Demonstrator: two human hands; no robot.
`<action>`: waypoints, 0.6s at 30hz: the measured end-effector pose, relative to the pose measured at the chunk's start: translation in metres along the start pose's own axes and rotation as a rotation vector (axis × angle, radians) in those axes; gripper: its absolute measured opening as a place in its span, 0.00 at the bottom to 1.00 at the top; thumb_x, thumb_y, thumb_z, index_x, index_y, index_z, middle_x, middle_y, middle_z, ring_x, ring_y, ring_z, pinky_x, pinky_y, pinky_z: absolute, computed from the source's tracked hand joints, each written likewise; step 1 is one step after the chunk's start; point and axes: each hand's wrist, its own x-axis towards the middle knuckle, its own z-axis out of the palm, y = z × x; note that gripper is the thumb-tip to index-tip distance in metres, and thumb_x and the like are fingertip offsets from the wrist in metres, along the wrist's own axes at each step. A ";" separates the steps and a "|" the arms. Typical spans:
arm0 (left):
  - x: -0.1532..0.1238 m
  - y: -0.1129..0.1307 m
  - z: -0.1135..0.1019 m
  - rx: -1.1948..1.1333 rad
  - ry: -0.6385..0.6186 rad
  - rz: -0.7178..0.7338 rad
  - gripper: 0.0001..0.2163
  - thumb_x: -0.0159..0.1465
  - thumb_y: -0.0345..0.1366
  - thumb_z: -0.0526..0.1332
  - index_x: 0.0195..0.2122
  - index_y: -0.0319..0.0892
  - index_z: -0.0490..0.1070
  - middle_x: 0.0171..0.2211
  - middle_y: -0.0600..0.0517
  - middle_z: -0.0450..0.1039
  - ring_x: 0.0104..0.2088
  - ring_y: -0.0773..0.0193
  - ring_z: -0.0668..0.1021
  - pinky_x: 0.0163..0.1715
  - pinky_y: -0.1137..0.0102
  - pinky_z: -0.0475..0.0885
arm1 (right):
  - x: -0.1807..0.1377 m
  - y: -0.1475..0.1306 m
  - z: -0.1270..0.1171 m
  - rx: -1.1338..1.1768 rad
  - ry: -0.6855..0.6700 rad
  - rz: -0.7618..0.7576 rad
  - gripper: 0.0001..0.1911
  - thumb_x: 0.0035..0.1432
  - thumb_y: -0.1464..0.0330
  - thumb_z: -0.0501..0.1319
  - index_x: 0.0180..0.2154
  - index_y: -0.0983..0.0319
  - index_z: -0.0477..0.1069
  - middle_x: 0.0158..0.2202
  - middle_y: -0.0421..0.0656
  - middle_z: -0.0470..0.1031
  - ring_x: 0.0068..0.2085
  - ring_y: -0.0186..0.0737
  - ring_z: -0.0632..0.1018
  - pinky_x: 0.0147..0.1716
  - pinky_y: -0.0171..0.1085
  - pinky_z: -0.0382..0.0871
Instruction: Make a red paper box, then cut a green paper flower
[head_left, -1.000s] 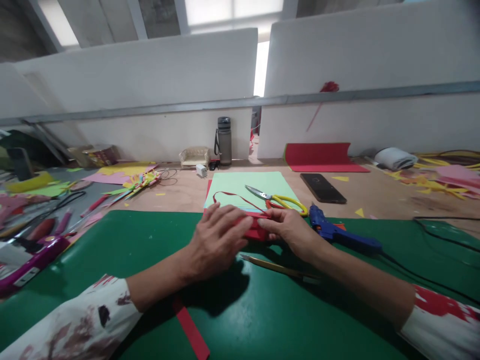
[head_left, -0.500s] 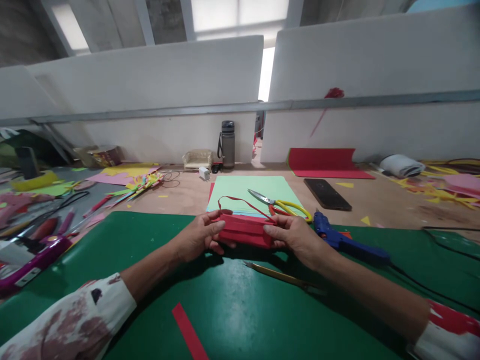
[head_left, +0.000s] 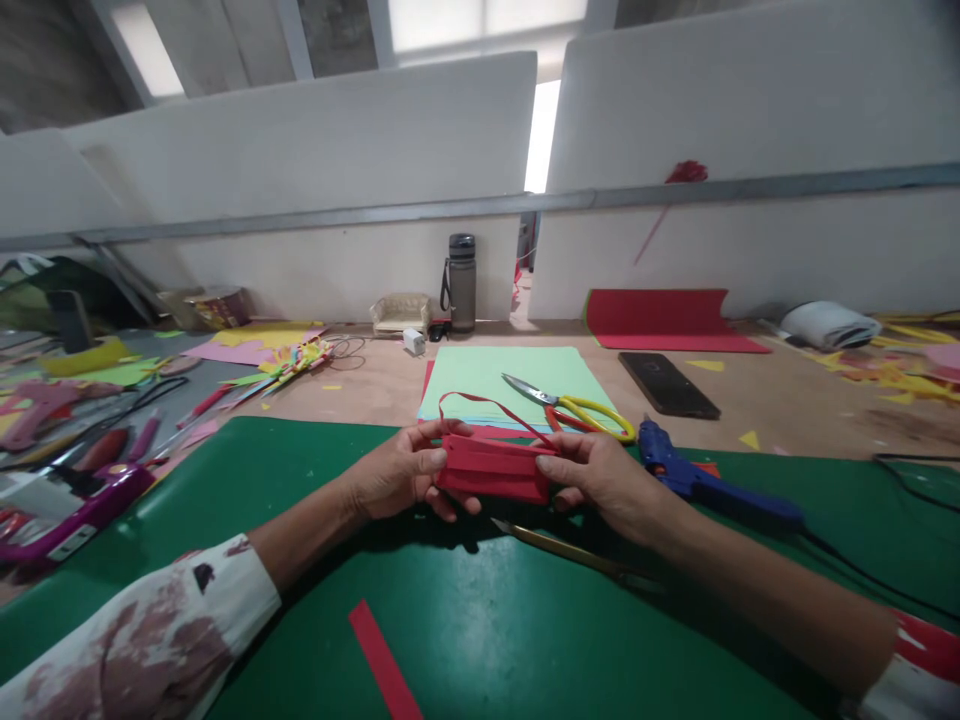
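Between my two hands is a small red paper bag with a thin looped strap rising from its top. My left hand grips its left end, thumb on the front face. At the right end, my right hand pinches it the same way. The bag is held just above the green mat. Under it lies a slim brass-coloured craft knife. A red paper strip rests nearer to me. Behind the bag, yellow-handled scissors lie on light green paper sheets.
A blue glue gun with its cord lies right of my right hand, below a black phone. A water bottle and a tiny sofa model stand at the back. Coloured paper scraps and a purple tool crowd the left.
The view has shifted slightly, so most things appear a little to the right. Both hands keep hold of the red bag, whose front face is tilted a little more towards me.
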 end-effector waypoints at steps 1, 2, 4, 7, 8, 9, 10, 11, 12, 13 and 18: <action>0.000 -0.001 0.000 -0.008 -0.007 0.010 0.25 0.53 0.43 0.69 0.49 0.46 0.61 0.39 0.44 0.75 0.32 0.52 0.82 0.24 0.68 0.76 | 0.000 0.000 0.000 -0.008 -0.003 -0.003 0.13 0.45 0.64 0.69 0.33 0.64 0.75 0.29 0.41 0.76 0.26 0.30 0.74 0.17 0.25 0.67; 0.001 -0.001 -0.001 -0.013 -0.010 0.018 0.25 0.54 0.42 0.68 0.49 0.46 0.60 0.38 0.45 0.75 0.32 0.52 0.82 0.24 0.68 0.76 | 0.000 0.000 0.000 -0.013 -0.005 -0.003 0.13 0.46 0.64 0.69 0.33 0.64 0.75 0.29 0.41 0.76 0.25 0.30 0.74 0.16 0.25 0.66; 0.001 -0.002 -0.001 -0.013 -0.001 0.027 0.23 0.55 0.42 0.68 0.48 0.45 0.61 0.37 0.45 0.76 0.31 0.52 0.82 0.22 0.69 0.76 | -0.001 -0.001 0.001 -0.018 -0.007 -0.001 0.13 0.46 0.64 0.69 0.34 0.64 0.76 0.30 0.41 0.77 0.25 0.31 0.74 0.16 0.25 0.66; 0.001 -0.003 -0.001 0.003 0.034 0.028 0.21 0.56 0.41 0.67 0.48 0.45 0.61 0.35 0.46 0.76 0.29 0.54 0.82 0.22 0.70 0.76 | -0.003 -0.003 0.004 -0.014 0.008 -0.010 0.14 0.46 0.64 0.69 0.35 0.64 0.76 0.30 0.41 0.77 0.24 0.30 0.73 0.15 0.25 0.66; 0.001 -0.003 -0.001 0.008 0.046 0.029 0.22 0.56 0.41 0.67 0.48 0.44 0.61 0.35 0.46 0.76 0.29 0.54 0.82 0.23 0.70 0.76 | -0.004 -0.003 0.005 -0.014 0.024 -0.017 0.13 0.46 0.64 0.69 0.35 0.64 0.76 0.29 0.41 0.77 0.24 0.30 0.73 0.15 0.25 0.66; 0.001 -0.003 -0.001 0.013 0.059 0.031 0.22 0.57 0.42 0.66 0.49 0.44 0.61 0.35 0.46 0.76 0.29 0.55 0.82 0.23 0.70 0.76 | -0.004 -0.004 0.006 -0.015 0.043 -0.024 0.13 0.46 0.64 0.69 0.35 0.64 0.76 0.28 0.40 0.77 0.23 0.29 0.73 0.15 0.25 0.66; 0.001 -0.004 0.000 0.020 0.072 0.032 0.22 0.57 0.43 0.65 0.49 0.44 0.61 0.35 0.45 0.76 0.29 0.55 0.82 0.23 0.70 0.76 | -0.005 -0.005 0.007 -0.019 0.064 -0.032 0.13 0.45 0.64 0.69 0.34 0.64 0.76 0.26 0.40 0.76 0.23 0.29 0.72 0.15 0.25 0.66; 0.001 -0.004 0.000 0.024 0.081 0.033 0.22 0.58 0.44 0.64 0.50 0.44 0.61 0.35 0.45 0.76 0.30 0.54 0.82 0.23 0.70 0.76 | -0.006 -0.006 0.008 -0.028 0.082 -0.038 0.13 0.45 0.65 0.69 0.34 0.64 0.76 0.25 0.39 0.76 0.22 0.29 0.72 0.15 0.25 0.66; 0.001 -0.004 0.001 0.031 0.090 0.038 0.22 0.58 0.45 0.64 0.50 0.43 0.61 0.35 0.45 0.76 0.30 0.55 0.82 0.23 0.70 0.75 | -0.006 -0.007 0.009 -0.039 0.095 -0.043 0.13 0.44 0.65 0.69 0.33 0.65 0.76 0.24 0.39 0.75 0.21 0.28 0.72 0.15 0.25 0.66; 0.001 -0.004 0.002 0.047 0.101 0.044 0.22 0.58 0.45 0.64 0.50 0.43 0.62 0.36 0.45 0.75 0.30 0.55 0.82 0.23 0.71 0.75 | -0.006 -0.007 0.010 -0.051 0.106 -0.047 0.13 0.44 0.65 0.69 0.33 0.65 0.75 0.24 0.39 0.75 0.21 0.28 0.71 0.15 0.25 0.67; -0.001 0.000 0.010 0.136 0.139 0.073 0.26 0.52 0.33 0.69 0.51 0.43 0.61 0.41 0.45 0.74 0.31 0.57 0.82 0.24 0.73 0.75 | -0.005 -0.007 0.009 -0.062 0.104 -0.056 0.13 0.44 0.65 0.69 0.33 0.65 0.75 0.25 0.40 0.76 0.22 0.29 0.72 0.15 0.26 0.67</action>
